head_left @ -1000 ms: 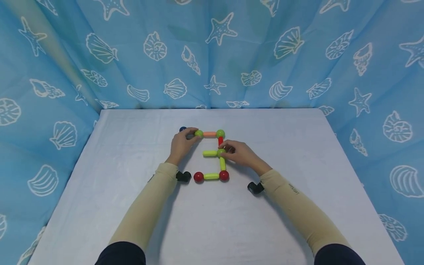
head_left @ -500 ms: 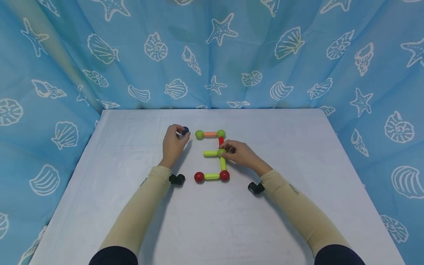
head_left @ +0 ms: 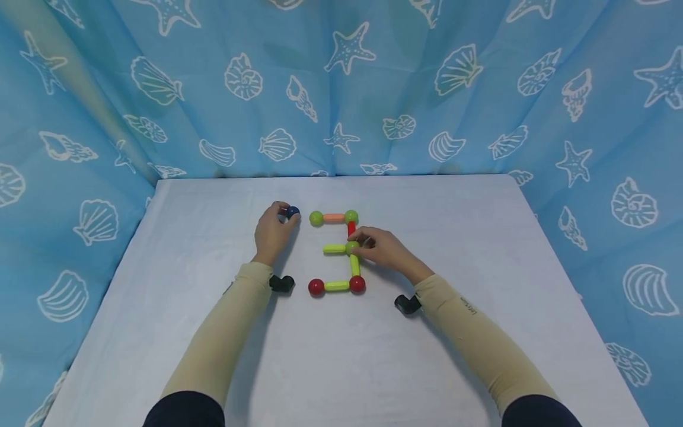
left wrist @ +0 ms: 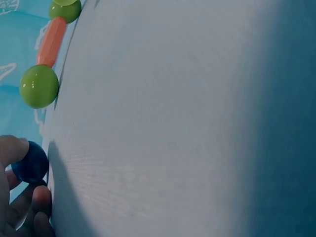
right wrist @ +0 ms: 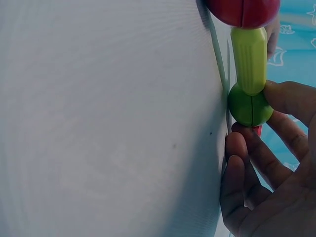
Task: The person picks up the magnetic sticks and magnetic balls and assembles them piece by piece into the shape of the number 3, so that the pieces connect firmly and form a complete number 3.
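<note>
A dark blue ball (head_left: 291, 212) sits at the far left of the table, pinched between the thumb and fingers of my left hand (head_left: 271, 233); the left wrist view shows it close up. My right hand (head_left: 383, 246) grips the middle green ball (right wrist: 249, 106) of a figure made of balls and short rods. From that ball run a red rod (head_left: 351, 229) and two lime rods, one to the left (head_left: 334, 248), one toward me (head_left: 354, 265). Beyond them, an orange rod (head_left: 334, 217) joins two green balls. At the near end, a lime rod (head_left: 337, 286) links two red balls (head_left: 357, 284).
White cloth covers the table (head_left: 331, 356). A blue curtain (head_left: 341, 89) with shells and starfish hangs along its back and sides. Black wrist cameras stick out from both sleeves, low over the cloth.
My left hand has left the green ball at the figure's far left end, moved left and taken hold of the blue ball. The right hand keeps its place on the middle green ball.
</note>
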Demonstrator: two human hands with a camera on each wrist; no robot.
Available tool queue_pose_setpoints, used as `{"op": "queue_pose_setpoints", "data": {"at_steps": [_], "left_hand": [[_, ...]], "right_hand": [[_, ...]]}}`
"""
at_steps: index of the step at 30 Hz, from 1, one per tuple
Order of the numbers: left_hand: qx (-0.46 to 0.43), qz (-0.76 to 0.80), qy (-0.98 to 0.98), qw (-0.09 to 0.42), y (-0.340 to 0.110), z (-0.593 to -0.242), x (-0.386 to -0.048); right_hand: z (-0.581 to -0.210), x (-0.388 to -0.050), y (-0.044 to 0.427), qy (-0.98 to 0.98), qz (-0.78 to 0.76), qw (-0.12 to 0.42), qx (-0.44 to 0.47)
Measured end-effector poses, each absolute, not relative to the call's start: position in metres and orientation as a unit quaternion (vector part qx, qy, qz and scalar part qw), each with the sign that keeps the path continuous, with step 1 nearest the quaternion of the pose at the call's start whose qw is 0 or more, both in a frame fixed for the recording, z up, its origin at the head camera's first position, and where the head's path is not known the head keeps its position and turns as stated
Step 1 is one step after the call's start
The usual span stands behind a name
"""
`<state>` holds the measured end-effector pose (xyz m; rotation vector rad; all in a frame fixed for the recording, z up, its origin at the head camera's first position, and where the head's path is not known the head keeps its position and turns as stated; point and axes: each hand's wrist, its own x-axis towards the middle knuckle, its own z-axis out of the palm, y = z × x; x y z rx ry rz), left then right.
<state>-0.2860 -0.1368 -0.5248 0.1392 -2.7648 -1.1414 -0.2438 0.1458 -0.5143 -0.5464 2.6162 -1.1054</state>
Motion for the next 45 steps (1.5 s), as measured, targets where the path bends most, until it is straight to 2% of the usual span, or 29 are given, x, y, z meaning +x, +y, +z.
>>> {"op": "queue_pose_setpoints", "data": {"at_steps": [11,29,45], "left_hand": [[0.019,-0.374,-0.924,0.071,-0.14,-0.522,-0.282],[-0.037,-0.389,-0.92,0.004,-0.142,-0.522,-0.252],[-0.087,-0.391,-0.916,-0.027,-0.13,-0.522,-0.224]], "right_hand": [[-0.512,-0.244,0.145,0.896,-0.382,0.125,-0.187],[-0.516,-0.245,0.147,0.898,-0.383,0.123,-0.178],[-0.515,-0.243,0.145,0.899,-0.382,0.133,-0.171]]}}
